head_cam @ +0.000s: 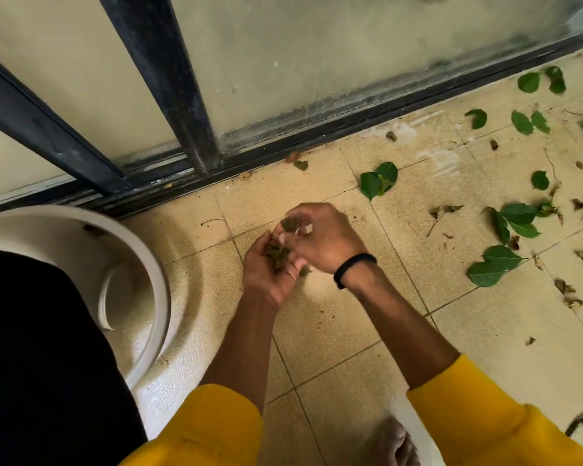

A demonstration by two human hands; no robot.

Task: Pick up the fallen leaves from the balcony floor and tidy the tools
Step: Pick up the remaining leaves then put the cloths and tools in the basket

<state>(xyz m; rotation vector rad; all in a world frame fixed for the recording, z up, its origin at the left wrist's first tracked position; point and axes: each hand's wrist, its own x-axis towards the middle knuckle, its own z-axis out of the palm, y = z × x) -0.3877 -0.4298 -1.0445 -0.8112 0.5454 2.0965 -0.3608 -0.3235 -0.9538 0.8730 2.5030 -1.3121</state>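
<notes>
Left hand (pixel 266 267) cupped around crumpled brown-green leaves (pixel 276 253); right hand (pixel 320 237), just above, pinches a small dull leaf (pixel 290 224).

The floor tiles (pixel 334 331) are seen as matt, speckled beige, with a grainy finish. The door frame (pixel 169 79) appears to be dark painted metal (dusty, scuffed), its glass (pixel 317 45) smeared. The bucket (pixel 155 274) looks smooth white plastic; the sleeves (pixel 485 415) are ribbed yellow cloth.
</notes>
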